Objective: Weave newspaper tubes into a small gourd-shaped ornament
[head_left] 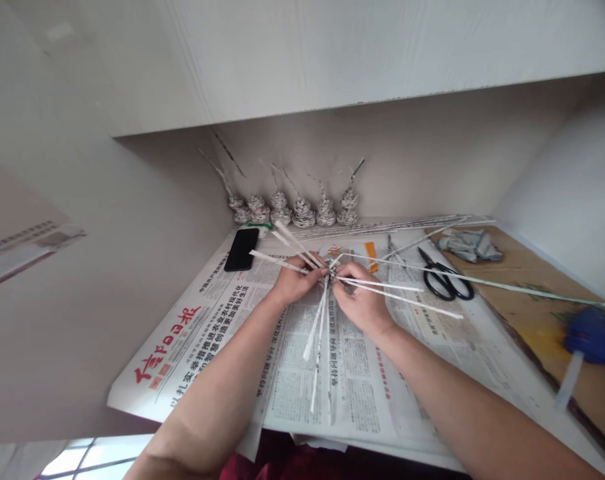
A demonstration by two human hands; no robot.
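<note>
Several rolled newspaper strips (pixel 316 347) fan out from one crossing point between my two hands, above the newspaper-covered table. My left hand (pixel 298 280) pinches the strips near that centre from the left. From the right, my right hand (pixel 360 293) closes on strips at the same centre, its fingertips almost meeting the left ones. One long pale strip (pixel 512 287) bends near my right fingers and runs far off to the right. The exact weave at the centre is small and partly hidden by my fingers.
Woven paper gourds (pixel 303 212) line the back wall. A black phone (pixel 241 250) lies at left. Rightward are black-handled scissors (pixel 445 280), crumpled paper (pixel 472 245) on cardboard (pixel 522 320), and a blue glue gun (pixel 592 337). A shelf board (pixel 362 53) overhangs the table.
</note>
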